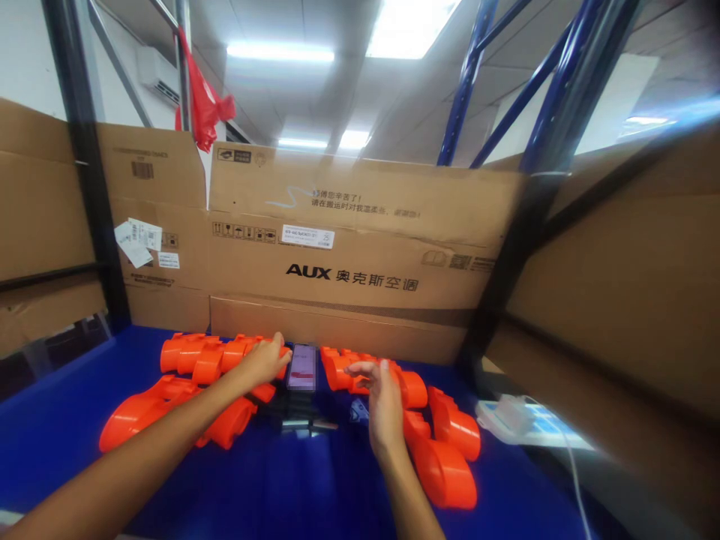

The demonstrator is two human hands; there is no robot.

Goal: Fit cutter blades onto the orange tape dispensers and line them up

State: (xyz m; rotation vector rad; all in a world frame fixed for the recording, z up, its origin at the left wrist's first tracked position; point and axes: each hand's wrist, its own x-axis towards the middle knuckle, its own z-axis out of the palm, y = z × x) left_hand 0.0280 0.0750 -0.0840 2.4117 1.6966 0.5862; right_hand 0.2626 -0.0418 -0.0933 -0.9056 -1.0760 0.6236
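Observation:
My left hand [268, 361] reaches over the inner end of the left group of orange plastic parts [208, 363], beside a phone [302, 367]. Its visible fingers are spread, and I cannot make out whether they touch the orange piece beneath them. My right hand [385, 409] is raised, palm turned inward, with thumb and fingers apart and nothing held. Just behind and to the right of it lie more orange parts [413, 388], rounded and hollow-looking. Between my hands, small dark items with shiny ends [309, 426] and a blue-and-white patterned piece [358, 410] lie on the blue surface [315, 487].
Cardboard panels [349, 300] wall in the back and both sides, held by dark posts [101, 225]. A white power strip [529, 421] with a cable sits at the right edge. Larger orange pieces [447, 472] lie right of my right forearm. A red bag [203, 101] hangs from a pole.

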